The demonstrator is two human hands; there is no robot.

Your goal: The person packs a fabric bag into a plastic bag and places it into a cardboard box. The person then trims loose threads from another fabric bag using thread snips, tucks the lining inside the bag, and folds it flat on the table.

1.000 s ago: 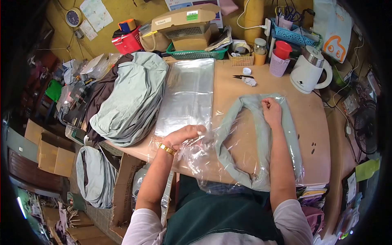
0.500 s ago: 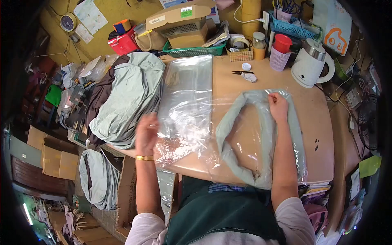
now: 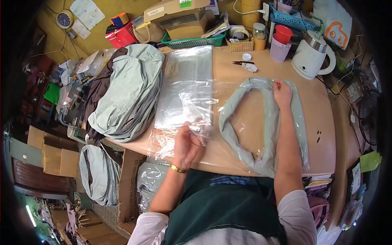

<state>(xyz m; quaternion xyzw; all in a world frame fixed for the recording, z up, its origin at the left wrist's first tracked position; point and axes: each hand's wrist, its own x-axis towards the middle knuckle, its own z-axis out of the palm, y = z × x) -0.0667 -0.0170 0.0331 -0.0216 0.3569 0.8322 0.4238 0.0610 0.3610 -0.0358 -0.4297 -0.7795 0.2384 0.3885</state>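
A pale grey-green fabric loop (image 3: 234, 107) lies on the table inside a clear plastic bag (image 3: 245, 134). My right hand (image 3: 281, 94) pinches the bag's upper edge, above the fabric. To the left, my left hand (image 3: 188, 146) is turned with the thumb up and fingers curled at the bag's loose, crinkled end; the exact grip is partly hidden by glare. Beyond that hand lies a stack of flat clear plastic bags (image 3: 190, 67). Further left is a thick pile of folded pale grey-green fabric (image 3: 126, 87), with dark brown fabric (image 3: 98, 94) along its side.
Small black snips (image 3: 243, 63), a white cap (image 3: 246, 57) and a white kettle (image 3: 312, 57) stand or lie toward the back right. A green basket (image 3: 194, 42) holds cardboard boxes. More folded fabric (image 3: 98, 175) and an open carton (image 3: 131, 181) are below the table's left side.
My left hand has moved right and slightly down, from beside the fabric pile to the front of the bag stack. My right hand stays at the bag's upper edge. The camera view has shifted slightly.
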